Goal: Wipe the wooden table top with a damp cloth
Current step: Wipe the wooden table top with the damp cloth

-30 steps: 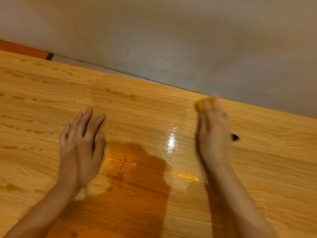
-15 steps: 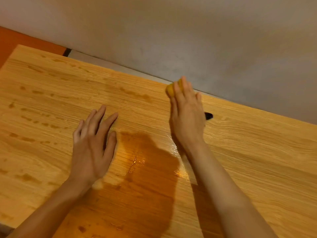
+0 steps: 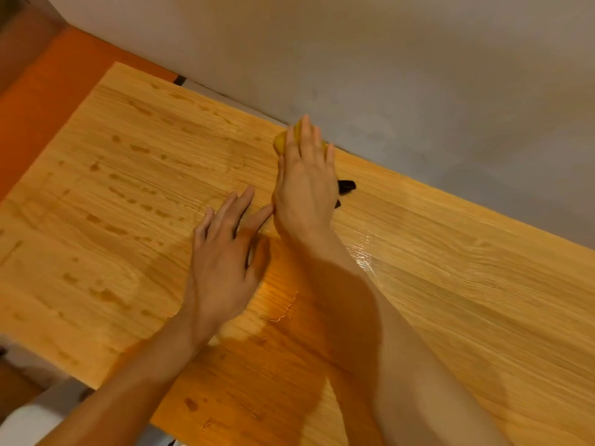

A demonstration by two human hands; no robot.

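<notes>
Right hand [image 3: 306, 185]: fingers laid straight and flat over a yellow cloth [image 3: 280, 142], which is pressed onto the table top [image 3: 128, 194]; only a bit of cloth is seen past the fingertips, at 12 o'clock in the view, close to the far edge by the grey wall [image 3: 418, 75]. Left hand [image 3: 222, 262]: fingers straight, slightly spread, nothing held; whether the palm is resting on the wood cannot be told. Since a second ago the cloth has been swept from 2 o'clock leftward along the far edge, so the right stretch is judged covered; a wet sheen [image 3: 363, 252] is seen there. Blotchy wood is left unwiped from 9 to 11 o'clock. Open room lies leftward up to the left edge; a small black object [image 3: 347, 185] lies just right of the right hand.
</notes>
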